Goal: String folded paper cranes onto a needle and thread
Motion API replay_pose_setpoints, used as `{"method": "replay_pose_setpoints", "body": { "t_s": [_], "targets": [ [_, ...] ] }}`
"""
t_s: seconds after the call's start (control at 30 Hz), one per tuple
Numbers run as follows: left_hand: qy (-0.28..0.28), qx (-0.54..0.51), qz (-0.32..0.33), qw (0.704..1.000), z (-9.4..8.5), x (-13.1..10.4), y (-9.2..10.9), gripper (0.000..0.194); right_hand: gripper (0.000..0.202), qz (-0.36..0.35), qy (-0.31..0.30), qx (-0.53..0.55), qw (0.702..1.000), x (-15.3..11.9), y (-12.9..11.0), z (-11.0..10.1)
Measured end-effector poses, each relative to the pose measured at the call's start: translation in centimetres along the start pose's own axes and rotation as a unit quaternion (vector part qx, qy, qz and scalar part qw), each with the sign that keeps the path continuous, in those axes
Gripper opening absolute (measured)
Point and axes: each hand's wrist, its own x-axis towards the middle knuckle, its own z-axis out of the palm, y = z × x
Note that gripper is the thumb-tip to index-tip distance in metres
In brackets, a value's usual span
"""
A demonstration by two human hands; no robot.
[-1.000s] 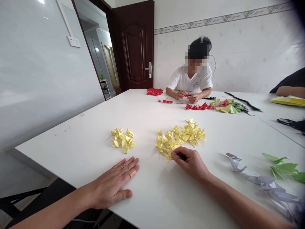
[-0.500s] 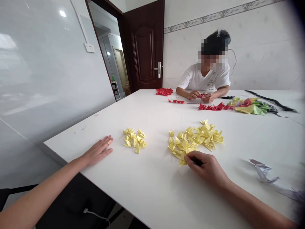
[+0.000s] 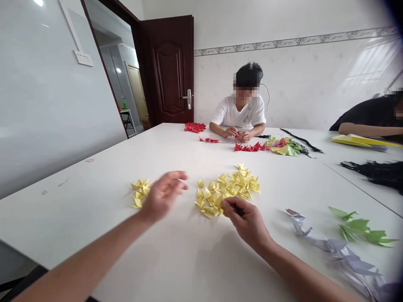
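Observation:
My left hand (image 3: 165, 193) is raised over the table, a little blurred, with its fingers stretched out and nothing seen in them. It partly covers a small group of folded yellow paper cranes (image 3: 138, 193). My right hand (image 3: 244, 214) is closed in a pinch at the near edge of a larger pile of yellow paper cranes (image 3: 233, 184). Its fingertips meet beside the nearest cranes, and whatever they hold is mostly hidden. Right of that hand lies a row of pale lilac paper cranes (image 3: 338, 249), with green paper cranes (image 3: 359, 226) beside it.
Across the white table (image 3: 176, 260), a person in a white shirt (image 3: 241, 111) handles red paper cranes (image 3: 250, 147). A red heap (image 3: 195, 127) lies farther left. At right are another person's dark sleeve (image 3: 362, 111), yellow paper (image 3: 351, 141) and black tassels (image 3: 374, 174).
My left hand has lifted off the table and moved right, in front of the small yellow group. My right hand keeps its pinch at the pile. The view has turned to the right.

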Motion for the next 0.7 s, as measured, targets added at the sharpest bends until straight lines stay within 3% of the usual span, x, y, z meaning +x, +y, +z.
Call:
{"method": "replay_pose_setpoints", "body": {
  "t_s": [0.03, 0.1, 0.2, 0.33, 0.5, 0.7],
  "targets": [
    [-0.07, -0.083, -0.012, 0.994, 2.7, -0.2, 1.1, 0.03, 0.026, 0.012, 0.018, 0.019, 1.0, 0.1, 0.0, -0.1],
    [-0.146, -0.201, -0.077, 0.966, 6.7, -0.5, 2.4, 0.035, 0.028, 0.023, 0.05, 0.046, 0.997, 0.4, 0.1, -0.4],
    [-0.174, -0.298, -0.175, 0.922, 9.2, -0.7, 2.4, 0.042, 0.029, 0.035, 0.062, 0.076, 0.995, 1.0, 0.2, -0.7],
    [-0.157, -0.336, -0.224, 0.901, 8.8, -0.4, 0.9, 0.039, 0.025, 0.046, 0.025, 0.076, 0.996, 1.5, 0.6, -0.7],
    [-0.102, -0.339, -0.283, 0.891, 8.1, -0.3, 0.0, 0.028, 0.02, 0.022, 0.016, 0.0, 1.0, 1.2, 0.6, -0.4],
    [-0.054, -0.356, -0.282, 0.889, 8.1, -0.2, -0.4, 0.023, 0.017, -0.031, -0.017, 0.021, 0.999, 0.8, 0.6, -0.8]
  ]
}}
